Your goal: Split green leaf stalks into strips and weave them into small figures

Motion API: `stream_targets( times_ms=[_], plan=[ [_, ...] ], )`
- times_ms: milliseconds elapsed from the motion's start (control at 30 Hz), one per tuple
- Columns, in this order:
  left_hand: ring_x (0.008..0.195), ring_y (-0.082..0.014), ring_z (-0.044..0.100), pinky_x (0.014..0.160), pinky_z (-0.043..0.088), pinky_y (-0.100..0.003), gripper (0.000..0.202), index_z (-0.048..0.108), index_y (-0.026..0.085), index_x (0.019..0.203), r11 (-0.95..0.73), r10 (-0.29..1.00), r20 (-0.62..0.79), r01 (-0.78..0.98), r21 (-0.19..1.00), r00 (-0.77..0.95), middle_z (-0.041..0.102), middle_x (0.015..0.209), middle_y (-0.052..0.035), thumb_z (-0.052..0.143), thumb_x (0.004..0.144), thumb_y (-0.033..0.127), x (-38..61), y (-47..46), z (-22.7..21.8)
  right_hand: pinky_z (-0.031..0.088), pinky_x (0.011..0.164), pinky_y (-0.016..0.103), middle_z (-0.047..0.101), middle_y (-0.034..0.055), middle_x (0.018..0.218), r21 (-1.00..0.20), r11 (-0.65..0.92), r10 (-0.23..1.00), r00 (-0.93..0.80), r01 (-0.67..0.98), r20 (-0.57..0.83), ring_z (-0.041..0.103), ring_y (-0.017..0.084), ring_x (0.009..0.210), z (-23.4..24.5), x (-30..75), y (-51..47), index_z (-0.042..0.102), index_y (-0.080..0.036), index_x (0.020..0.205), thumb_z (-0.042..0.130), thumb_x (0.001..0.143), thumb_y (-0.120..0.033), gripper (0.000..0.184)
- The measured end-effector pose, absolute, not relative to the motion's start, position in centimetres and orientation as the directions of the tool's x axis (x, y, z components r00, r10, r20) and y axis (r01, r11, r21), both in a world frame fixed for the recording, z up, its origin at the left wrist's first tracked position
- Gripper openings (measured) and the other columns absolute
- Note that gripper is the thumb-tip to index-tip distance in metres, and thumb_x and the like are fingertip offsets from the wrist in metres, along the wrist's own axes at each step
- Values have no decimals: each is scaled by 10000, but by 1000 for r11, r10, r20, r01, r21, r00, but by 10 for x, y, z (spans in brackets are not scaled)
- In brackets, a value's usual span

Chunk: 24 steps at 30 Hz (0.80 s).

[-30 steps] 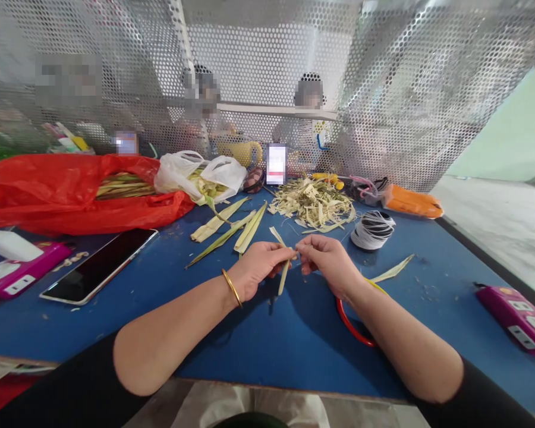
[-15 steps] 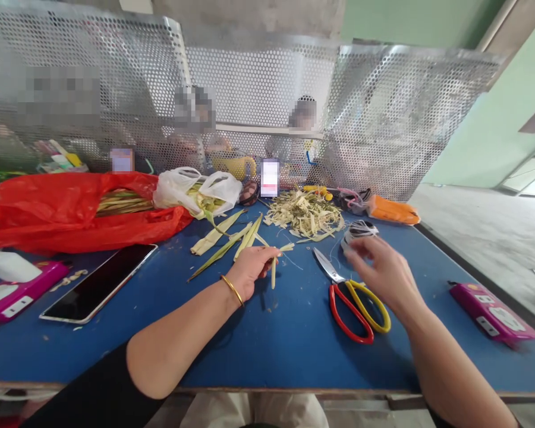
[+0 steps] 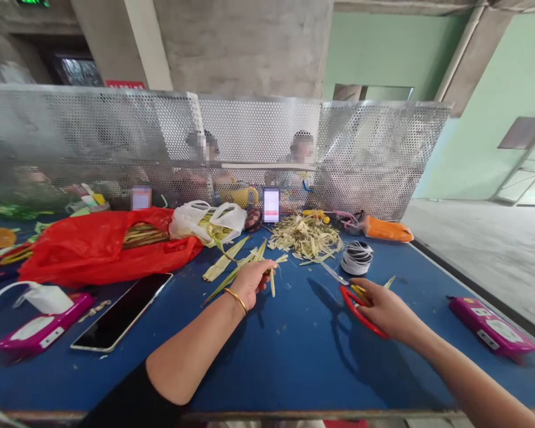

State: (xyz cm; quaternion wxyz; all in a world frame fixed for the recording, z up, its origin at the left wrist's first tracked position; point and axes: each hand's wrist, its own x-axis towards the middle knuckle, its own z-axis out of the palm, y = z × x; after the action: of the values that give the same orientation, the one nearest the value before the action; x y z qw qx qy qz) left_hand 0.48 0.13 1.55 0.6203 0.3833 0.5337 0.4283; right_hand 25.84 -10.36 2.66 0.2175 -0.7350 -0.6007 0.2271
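Observation:
My left hand (image 3: pixel 255 280), with a gold bangle at the wrist, is pinched on a small bundle of pale leaf strips (image 3: pixel 273 283). One strip hangs down from the fingers and another sticks out to the right. My right hand (image 3: pixel 380 306) grips a pair of scissors (image 3: pixel 364 318) by the red and yellow handles, raised above the table with a shadow below. Their blades (image 3: pixel 336 274) point up and left, apart from the strips. Long leaf pieces (image 3: pixel 225 261) lie beyond my left hand. A roll of white-and-black cord (image 3: pixel 356 258) sits just beyond the scissors.
Leaf scraps (image 3: pixel 305 236) are heaped at the back. A red plastic bag (image 3: pixel 93 246), a white bag (image 3: pixel 191 221) and a phone (image 3: pixel 123 312) lie left. Purple power strips (image 3: pixel 49 324) flank the blue table (image 3: pixel 267 368). Behind a perforated metal screen (image 3: pixel 258 131) sit other people.
My right hand has taken hold of the scissors by the handles and lifted them from the table. The left hand keeps its strips. The view has tilted upward.

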Motion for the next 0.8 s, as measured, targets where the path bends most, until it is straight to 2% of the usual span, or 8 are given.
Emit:
stream_targets(
  times_ms=[67,100,167,267,333,400,633,800],
  plan=[
    [466,-55,424,422,294,-183,163,608,129,592,327,945,-324,-130,936,50,568,575,7,704,539,250,6,10,20,409,523,268,594,-23,652,-872,-145,986,144,467,-87,512,137,509,35,258,-102,533,-182,1257,630,693,-292,582],
    [461,-51,419,421,290,-182,165,609,127,594,321,947,-318,-135,937,45,568,574,9,706,534,247,7,15,22,384,467,250,509,-64,554,-949,-126,990,104,289,-100,424,106,429,40,254,-99,534,-190,1251,650,704,-343,579],
    [449,-44,406,417,279,-180,171,604,125,594,312,950,-309,-149,938,45,562,564,16,708,525,241,14,25,26,353,418,218,399,-96,490,-995,-100,995,13,3,-99,334,77,395,48,241,-90,572,-203,1183,694,717,-400,521],
    [445,-44,410,422,283,-180,197,600,124,602,314,949,-311,-170,934,45,554,554,20,716,514,257,23,36,27,397,440,207,494,-56,614,-972,-89,992,-102,-216,-69,368,55,427,51,219,-67,617,-189,1023,720,716,-483,437],
    [449,-47,420,424,283,-181,221,592,124,598,318,948,-316,-184,930,45,561,561,12,724,506,275,26,40,24,490,585,246,517,-49,658,-971,-96,988,-141,-219,-66,438,61,476,48,209,-53,606,-182,981,734,716,-500,433],
    [449,-47,417,422,274,-180,232,585,122,590,330,944,-326,-197,923,53,555,559,10,731,494,275,24,42,20,496,681,257,540,-34,700,-967,-126,979,-187,-221,-85,517,83,565,41,206,-46,594,-182,997,739,715,-514,459],
    [454,-37,399,424,248,-175,258,614,114,651,367,930,-356,-243,898,91,544,581,16,736,515,297,14,45,10,424,542,229,561,8,782,-959,-261,933,-284,-113,-220,498,106,600,25,220,-56,558,-187,1132,594,798,-622,549],
    [470,-40,412,435,262,-174,255,609,122,658,376,926,-371,-255,891,67,559,594,12,737,528,300,13,45,11,403,470,203,533,-16,743,-932,-341,885,-292,125,-362,506,105,568,24,214,-58,542,-217,1178,620,722,-684,657]
  ],
)
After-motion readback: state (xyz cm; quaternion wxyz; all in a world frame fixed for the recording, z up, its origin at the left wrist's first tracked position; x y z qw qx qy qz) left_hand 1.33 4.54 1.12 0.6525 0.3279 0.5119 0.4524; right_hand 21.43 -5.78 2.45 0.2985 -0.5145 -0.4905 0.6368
